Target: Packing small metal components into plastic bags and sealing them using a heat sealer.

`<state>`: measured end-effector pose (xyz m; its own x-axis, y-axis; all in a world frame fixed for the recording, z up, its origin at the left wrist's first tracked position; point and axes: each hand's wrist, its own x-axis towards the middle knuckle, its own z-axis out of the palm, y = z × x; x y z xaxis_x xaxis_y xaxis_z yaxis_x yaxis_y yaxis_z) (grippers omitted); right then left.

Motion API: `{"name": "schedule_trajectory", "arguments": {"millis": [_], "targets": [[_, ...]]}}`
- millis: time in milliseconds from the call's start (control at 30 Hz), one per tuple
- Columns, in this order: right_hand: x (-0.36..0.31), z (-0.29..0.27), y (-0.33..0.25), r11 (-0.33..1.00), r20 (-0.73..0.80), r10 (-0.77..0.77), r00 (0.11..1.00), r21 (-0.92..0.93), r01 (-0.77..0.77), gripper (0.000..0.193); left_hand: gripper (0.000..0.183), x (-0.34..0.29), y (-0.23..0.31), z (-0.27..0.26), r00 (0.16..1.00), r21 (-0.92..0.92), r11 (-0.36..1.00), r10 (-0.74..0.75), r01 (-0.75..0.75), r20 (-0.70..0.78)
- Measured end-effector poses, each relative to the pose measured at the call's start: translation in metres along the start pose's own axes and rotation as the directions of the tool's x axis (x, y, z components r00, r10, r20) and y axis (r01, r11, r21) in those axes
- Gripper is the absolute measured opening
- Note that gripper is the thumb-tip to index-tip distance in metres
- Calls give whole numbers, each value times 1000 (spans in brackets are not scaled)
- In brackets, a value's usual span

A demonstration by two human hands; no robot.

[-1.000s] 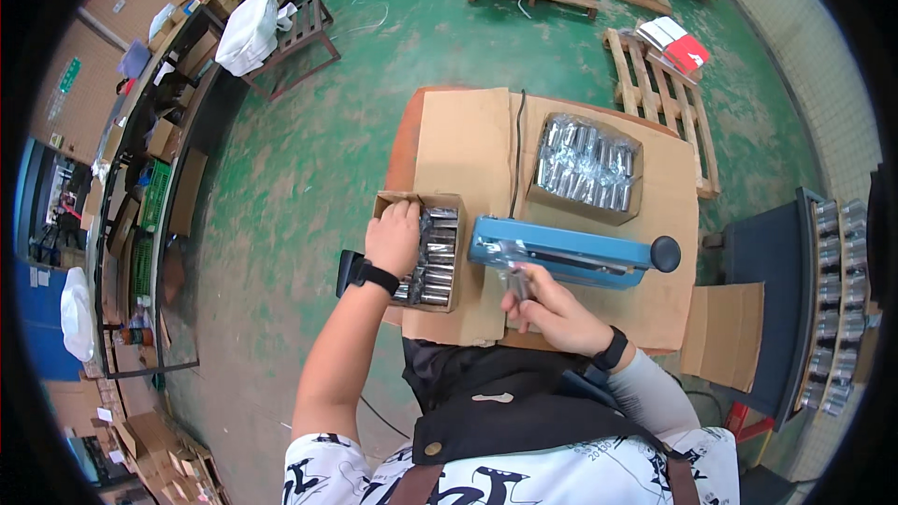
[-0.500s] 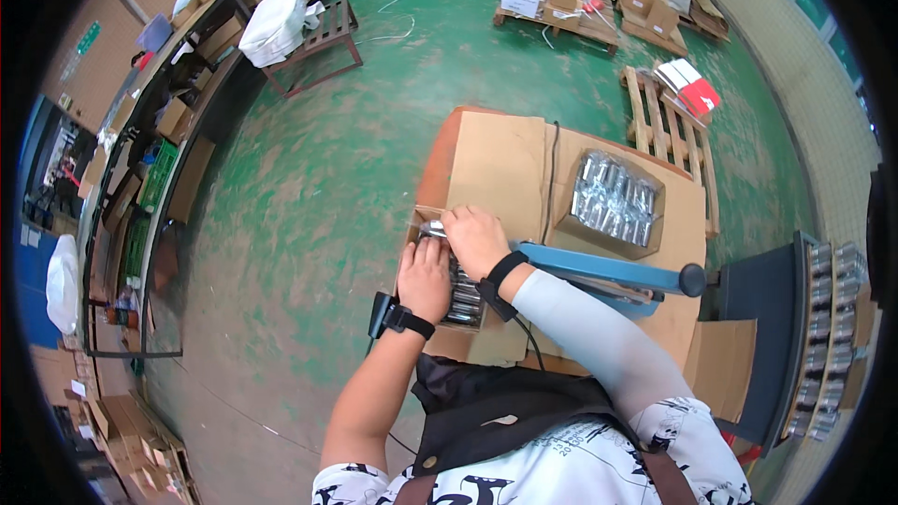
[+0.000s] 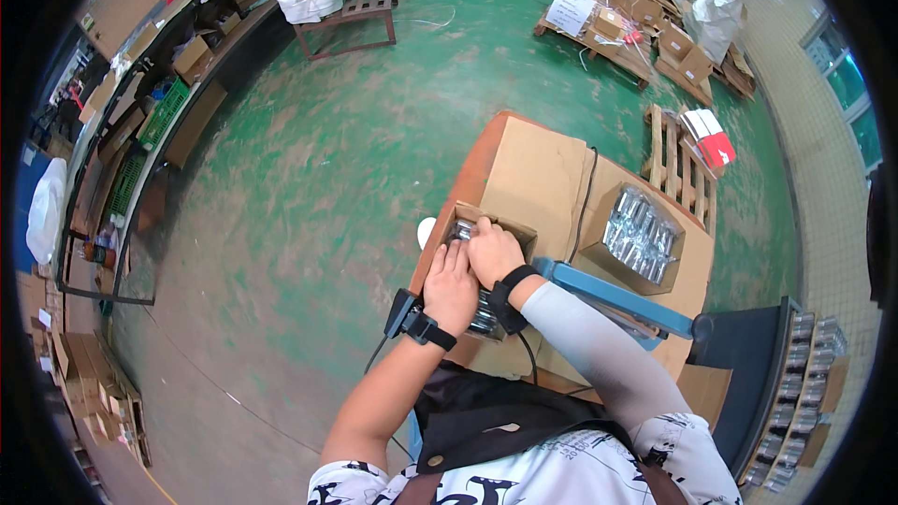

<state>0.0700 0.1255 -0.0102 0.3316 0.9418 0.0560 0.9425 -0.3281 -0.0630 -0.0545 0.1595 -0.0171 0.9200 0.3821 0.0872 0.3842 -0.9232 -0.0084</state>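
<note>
On the left side of the table, a small cardboard box (image 3: 520, 232) holds shiny metal cylinders (image 3: 483, 320) in a row. My left hand (image 3: 451, 286) lies over this box, its fingers stretched out and flat on the cylinders. Close beside it, my right hand (image 3: 496, 254) reaches into the far part of the box with fingers bent and drawn together. Whatever those fingers grip is hidden beneath them. A silvery piece shows just left of the right fingertips. Both wrists wear black straps with small devices.
A blue bar (image 3: 617, 298) with a dark round knob runs beside my right forearm. Beyond it stands a larger open carton (image 3: 617, 266) of plastic-wrapped metal cylinders. Cardboard sheets (image 3: 533, 164) cover the table. A wooden pallet (image 3: 675, 164) lies behind; a dark rack (image 3: 748, 374) stands at right.
The view has turned, so the table sits farther right. My right hand has drawn slightly back toward the box's middle; my left hand stays spread on the cylinders.
</note>
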Motion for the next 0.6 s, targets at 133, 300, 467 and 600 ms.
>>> {"name": "schedule_trajectory", "arguments": {"millis": [133,300,467,600], "targets": [[-14,-10,21,983,46,-13,999,182,4,27,50,-23,11,-29,999,-190,981,-36,31,-18],[-50,-67,20,851,-102,64,993,525,-1,34,70,-44,18,-33,985,-256,965,-11,56,174],[-169,-167,97,465,181,-294,939,885,-25,28,79,-34,21,-32,969,-251,964,-20,84,245],[-295,-250,180,477,351,19,936,820,-317,20,72,-42,16,-37,974,-251,964,-26,83,223]]}}
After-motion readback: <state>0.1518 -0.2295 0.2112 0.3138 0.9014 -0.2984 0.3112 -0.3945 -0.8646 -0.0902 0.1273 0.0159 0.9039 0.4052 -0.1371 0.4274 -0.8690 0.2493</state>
